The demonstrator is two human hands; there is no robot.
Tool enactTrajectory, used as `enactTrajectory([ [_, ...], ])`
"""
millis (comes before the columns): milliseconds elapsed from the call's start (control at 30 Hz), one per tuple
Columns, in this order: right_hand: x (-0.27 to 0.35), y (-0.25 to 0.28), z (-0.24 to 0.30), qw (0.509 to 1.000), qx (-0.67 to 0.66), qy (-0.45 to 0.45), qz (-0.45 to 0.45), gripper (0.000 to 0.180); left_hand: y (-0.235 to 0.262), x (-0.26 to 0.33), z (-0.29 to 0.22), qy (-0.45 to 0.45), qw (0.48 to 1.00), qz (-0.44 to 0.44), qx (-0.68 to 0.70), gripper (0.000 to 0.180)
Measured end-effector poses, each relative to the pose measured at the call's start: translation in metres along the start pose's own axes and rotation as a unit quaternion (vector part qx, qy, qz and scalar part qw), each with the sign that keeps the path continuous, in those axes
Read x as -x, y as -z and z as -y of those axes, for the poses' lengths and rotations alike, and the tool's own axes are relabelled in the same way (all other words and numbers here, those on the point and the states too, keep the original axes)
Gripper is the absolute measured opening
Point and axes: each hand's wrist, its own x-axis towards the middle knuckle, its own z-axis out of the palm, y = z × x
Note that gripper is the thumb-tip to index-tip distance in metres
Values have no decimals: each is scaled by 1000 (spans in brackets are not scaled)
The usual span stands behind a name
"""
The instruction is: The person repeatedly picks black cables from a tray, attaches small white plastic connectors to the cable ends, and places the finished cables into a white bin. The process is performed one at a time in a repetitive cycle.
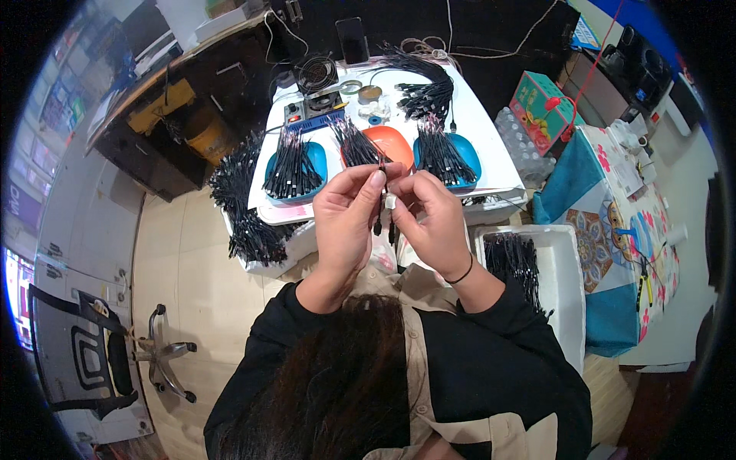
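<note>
My left hand (343, 222) pinches a thin black cable (377, 228) between thumb and fingers, and its end hangs below the fingertips. My right hand (435, 228) is closed close beside it, with a second dark cable end (392, 231) hanging under its fingers. A small whitish piece (391, 202) shows at the right thumb and fingertips; I cannot make out what it is. Beyond my hands, bundles of black cables lie in a left blue tray (317, 159), an orange tray (396, 146) and a right blue tray (475, 159).
The white table (491, 115) holds a blue device (314, 115), a small fan (315, 74), tape rolls (369, 93) and a large cable bundle (425, 88). Cables (249, 199) pile at its left. A white foam box (563, 299) with cables stands right; a swivel chair (165, 353) is left.
</note>
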Motion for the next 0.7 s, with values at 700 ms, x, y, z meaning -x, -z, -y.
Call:
enactTrajectory([
  [700,-12,26,5,969,-231,-79,49,13,-2,17,1,4,996,82,-33,12],
])
